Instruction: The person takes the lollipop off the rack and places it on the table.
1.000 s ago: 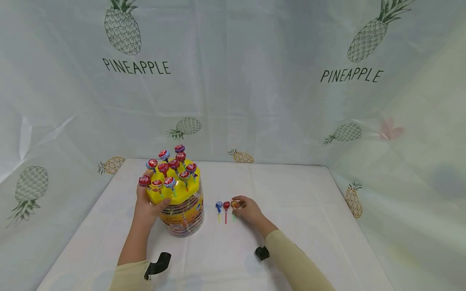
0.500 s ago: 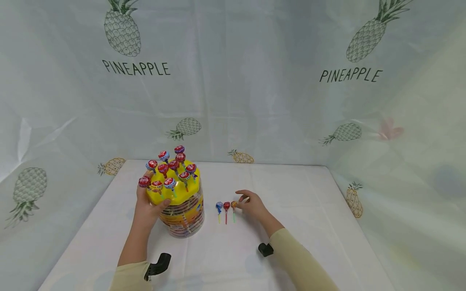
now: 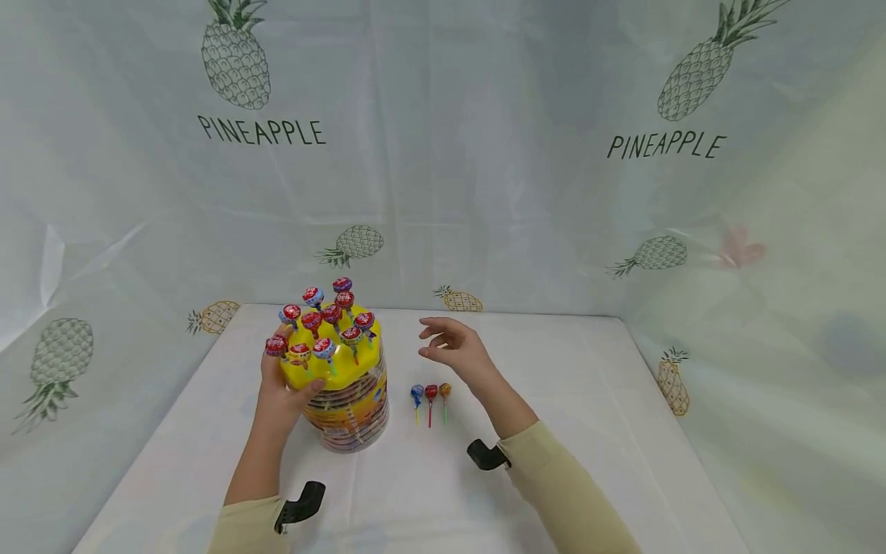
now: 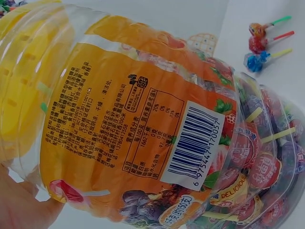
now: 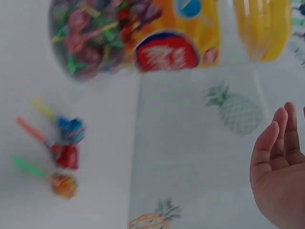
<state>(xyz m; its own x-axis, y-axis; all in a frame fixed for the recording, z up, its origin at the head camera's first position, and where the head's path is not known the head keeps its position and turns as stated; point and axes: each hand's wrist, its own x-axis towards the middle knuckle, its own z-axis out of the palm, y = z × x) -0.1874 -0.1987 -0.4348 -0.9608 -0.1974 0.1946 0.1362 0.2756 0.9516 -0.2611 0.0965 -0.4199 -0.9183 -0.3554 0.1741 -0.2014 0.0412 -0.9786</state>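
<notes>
A clear plastic jar (image 3: 351, 415) of wrapped lollipops stands on the left half of the table, its label and barcode filling the left wrist view. My left hand (image 3: 278, 396) grips it near the yellow lid (image 3: 299, 378), thumb at the front. Several lollipops (image 3: 324, 348) stick up from that lid. Right of the jar lie a blue lollipop (image 3: 417, 392), a red lollipop (image 3: 431, 392) and an orange lollipop (image 3: 445, 390) in a row, sticks toward me. Above and beyond them my right hand (image 3: 460, 352) hovers with loosely bent fingers, holding nothing.
The table (image 3: 574, 400) has a white cover. A pale curtain (image 3: 484, 177) printed with pineapples hangs behind it and along both sides. A black wrist mount (image 3: 487, 455) juts from the right sleeve, another mount (image 3: 301, 504) from the left.
My right hand has let go of the orange lollipop, which stays on the table, and has risen up and away toward the back. My left hand and the jar stay put.
</notes>
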